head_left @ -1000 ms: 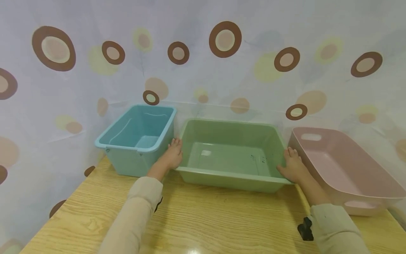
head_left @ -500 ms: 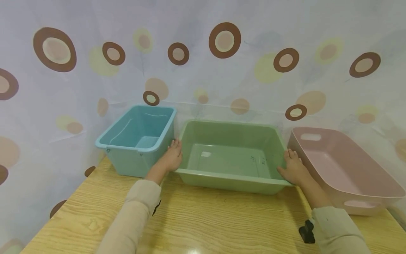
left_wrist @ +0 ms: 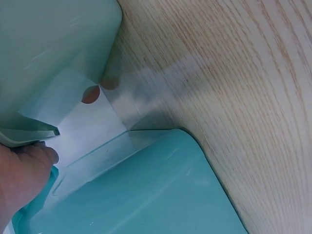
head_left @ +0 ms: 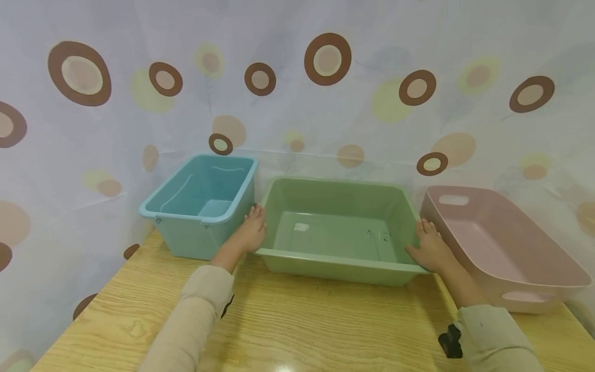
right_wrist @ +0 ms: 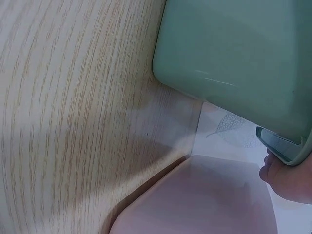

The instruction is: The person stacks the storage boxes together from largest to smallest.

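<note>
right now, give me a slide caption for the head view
Left hand and right hand hold opposite ends of a green tub, between a blue tub and a pink tub.

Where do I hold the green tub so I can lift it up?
Hold the green tub by its rim at both short ends, one hand from each side. The rim juts out and the tub narrows below it, so you can probably hook under it, just where the left hand and right hand are. The blue tub and pink tub leave narrow gaps, so slide in carefully.
</note>
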{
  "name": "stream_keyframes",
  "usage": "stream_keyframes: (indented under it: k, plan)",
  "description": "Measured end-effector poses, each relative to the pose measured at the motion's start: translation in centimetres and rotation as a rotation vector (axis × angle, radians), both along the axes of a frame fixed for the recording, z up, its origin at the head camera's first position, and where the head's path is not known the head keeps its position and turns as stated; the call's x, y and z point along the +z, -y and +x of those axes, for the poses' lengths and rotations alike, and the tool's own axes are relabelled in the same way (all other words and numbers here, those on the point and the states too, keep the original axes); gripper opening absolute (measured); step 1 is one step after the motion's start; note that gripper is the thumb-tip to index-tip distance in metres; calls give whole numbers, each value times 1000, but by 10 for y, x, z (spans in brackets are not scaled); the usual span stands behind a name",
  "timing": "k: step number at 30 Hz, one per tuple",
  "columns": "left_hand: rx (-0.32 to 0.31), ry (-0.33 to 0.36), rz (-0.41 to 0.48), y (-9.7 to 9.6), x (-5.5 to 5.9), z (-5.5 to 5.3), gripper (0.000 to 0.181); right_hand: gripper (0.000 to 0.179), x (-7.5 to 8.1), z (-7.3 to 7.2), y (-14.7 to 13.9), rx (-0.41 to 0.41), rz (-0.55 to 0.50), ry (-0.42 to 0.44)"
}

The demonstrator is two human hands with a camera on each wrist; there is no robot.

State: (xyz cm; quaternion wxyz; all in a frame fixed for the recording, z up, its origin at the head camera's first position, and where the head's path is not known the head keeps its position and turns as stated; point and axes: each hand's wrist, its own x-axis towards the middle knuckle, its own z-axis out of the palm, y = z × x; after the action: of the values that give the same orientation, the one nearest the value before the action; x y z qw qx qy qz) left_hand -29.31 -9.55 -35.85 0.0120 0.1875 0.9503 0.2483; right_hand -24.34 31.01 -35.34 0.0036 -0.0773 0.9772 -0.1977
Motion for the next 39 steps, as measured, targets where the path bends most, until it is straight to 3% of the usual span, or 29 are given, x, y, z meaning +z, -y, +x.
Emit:
stream_keyframes:
  k: [39]
  plan:
    - [1,-8,12,2,-2,8,51,79,-1,8,2,-14,24,5]
